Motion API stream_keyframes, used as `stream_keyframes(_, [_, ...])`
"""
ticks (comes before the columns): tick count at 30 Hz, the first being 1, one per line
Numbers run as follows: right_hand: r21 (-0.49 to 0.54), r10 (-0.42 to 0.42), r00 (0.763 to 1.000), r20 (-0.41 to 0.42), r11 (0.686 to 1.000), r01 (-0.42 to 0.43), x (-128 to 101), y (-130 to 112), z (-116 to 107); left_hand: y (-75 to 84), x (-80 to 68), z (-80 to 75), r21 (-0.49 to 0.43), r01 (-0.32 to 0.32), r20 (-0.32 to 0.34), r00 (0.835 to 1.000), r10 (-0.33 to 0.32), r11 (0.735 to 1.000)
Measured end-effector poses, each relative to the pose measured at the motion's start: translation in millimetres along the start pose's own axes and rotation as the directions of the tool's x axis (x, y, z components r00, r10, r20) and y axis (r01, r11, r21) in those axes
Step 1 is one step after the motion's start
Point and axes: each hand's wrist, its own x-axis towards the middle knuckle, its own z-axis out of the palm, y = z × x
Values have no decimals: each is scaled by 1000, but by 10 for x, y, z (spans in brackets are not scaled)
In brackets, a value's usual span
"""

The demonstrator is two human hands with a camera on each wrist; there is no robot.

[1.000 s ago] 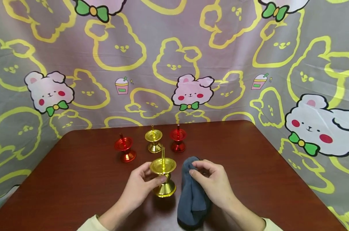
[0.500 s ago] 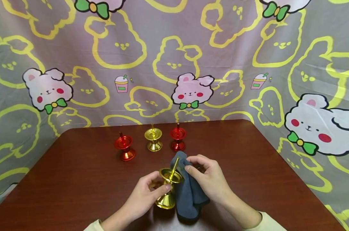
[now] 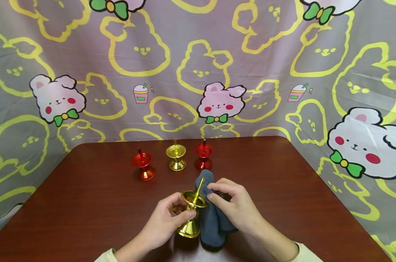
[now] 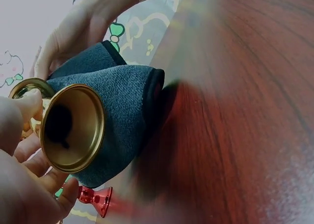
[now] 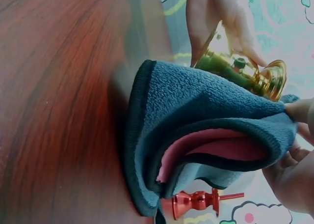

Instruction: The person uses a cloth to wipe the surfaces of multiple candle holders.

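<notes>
My left hand [image 3: 168,220] grips a gold candle holder [image 3: 189,228] round its narrow waist, with the spike tipped to the right. In the left wrist view the hollow underside of the candle holder [image 4: 73,128] faces the camera. My right hand [image 3: 238,203] pinches a folded blue-grey cloth [image 3: 212,227] near its upper end, and the cloth hangs down beside the holder. Pink lining shows in the fold of the cloth [image 5: 196,91] in the right wrist view. The cloth's upper part lies just behind the holder's spike; whether they touch I cannot tell.
Farther back on the brown table [image 3: 96,203] stand a red candle holder [image 3: 144,167] at left, another gold candle holder [image 3: 176,158] in the middle and a second red candle holder [image 3: 203,155] at right. A patterned curtain [image 3: 171,54] hangs behind the table.
My left hand has lowered the gold candle holder a little and tilted its spike to the right. My right hand has brought the cloth leftward, close against the holder.
</notes>
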Motion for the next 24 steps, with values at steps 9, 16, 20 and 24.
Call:
stream_keyframes(9, [-37,-45,991,122,998,50,14,-9,-27,16,18,20,8,-11,-52,999,11,1000])
stream_keyframes(16, [-44,-82,965,250,994,96,8,-8,-63,-5,11,23,79,3,-52,999,1,997])
stream_keyframes(20, [-63,-112,954,278,989,135,10,-11,-66,-7,-7,30,140,22,-69,998,-13,990])
stream_keyframes(24, [-63,-117,954,275,988,139,2,-15,-51,1,-23,38,158,36,-77,997,-24,987])
